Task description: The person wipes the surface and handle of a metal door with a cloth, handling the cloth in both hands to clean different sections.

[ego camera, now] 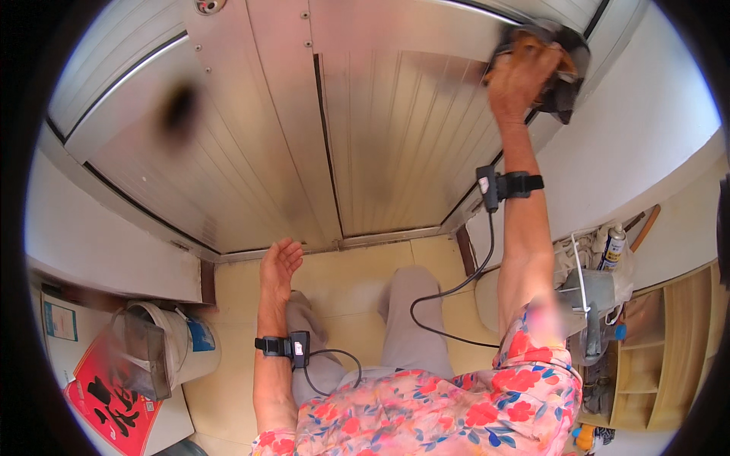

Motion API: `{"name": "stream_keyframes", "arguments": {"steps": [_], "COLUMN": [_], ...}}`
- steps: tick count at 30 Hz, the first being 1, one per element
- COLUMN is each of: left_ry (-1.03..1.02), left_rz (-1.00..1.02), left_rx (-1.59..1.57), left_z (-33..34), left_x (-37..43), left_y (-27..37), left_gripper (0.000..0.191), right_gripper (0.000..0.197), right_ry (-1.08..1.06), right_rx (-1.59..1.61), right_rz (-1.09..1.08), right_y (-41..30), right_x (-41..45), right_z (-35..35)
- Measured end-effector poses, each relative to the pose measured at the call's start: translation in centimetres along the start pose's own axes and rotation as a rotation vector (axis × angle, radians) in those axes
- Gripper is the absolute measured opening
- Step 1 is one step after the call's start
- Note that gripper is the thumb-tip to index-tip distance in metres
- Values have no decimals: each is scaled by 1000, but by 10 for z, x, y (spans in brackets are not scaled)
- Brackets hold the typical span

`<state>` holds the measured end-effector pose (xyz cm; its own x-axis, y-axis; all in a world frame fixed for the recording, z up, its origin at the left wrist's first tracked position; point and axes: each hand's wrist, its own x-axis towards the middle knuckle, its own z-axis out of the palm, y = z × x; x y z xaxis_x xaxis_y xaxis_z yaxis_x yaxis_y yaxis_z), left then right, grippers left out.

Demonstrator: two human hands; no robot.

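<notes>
My right hand [519, 85] is stretched up to the upper right side of a metal door. It presses a dark cloth [570, 43] with orange-brown patches, which bunches around the fingers against the door edge and frame. Below it runs the ribbed lower panel [393, 148] of the door. Lower down at the left, my left hand [279, 265] hangs in the air with loosely curled fingers and nothing in it. It appears in front of the door's bottom edge, above my left knee [308, 313]. Both forearms wear black straps with small cabled boxes.
At the lower left a white bucket [194, 353] stands beside a white box with a red printed sheet [114, 393]. On the right are a spray can [612, 248], a grey plastic container [590, 288] and a wooden shelf unit [644, 365]. White walls [114, 228] flank the door.
</notes>
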<state>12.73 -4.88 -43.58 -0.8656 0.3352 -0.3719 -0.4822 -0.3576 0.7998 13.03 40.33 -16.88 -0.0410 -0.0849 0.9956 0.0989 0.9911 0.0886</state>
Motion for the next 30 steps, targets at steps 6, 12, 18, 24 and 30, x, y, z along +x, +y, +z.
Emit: {"name": "stream_keyframes", "arguments": {"steps": [6,12,18,24,30], "left_ry": [40,28,27,23,30], "left_rz": [30,61,45,66,12], "left_rx": [-32,-77,-60,-59,17], "left_z": [-2,1,5,-1,17], "left_x": [0,0,-5,-2,4], "left_y": [3,3,4,7,-3], "left_gripper": [42,42,43,42,42], "right_gripper": [61,69,66,53,41], "right_ry": [102,95,105,39,-337], "right_rx": [-104,-94,93,144,405], "right_rz": [244,587,812,279,-239], "right_y": [52,3,-39,-130,-184], "right_x": [-25,-111,-104,-78,-67], "right_z": [-2,6,21,45,30]}}
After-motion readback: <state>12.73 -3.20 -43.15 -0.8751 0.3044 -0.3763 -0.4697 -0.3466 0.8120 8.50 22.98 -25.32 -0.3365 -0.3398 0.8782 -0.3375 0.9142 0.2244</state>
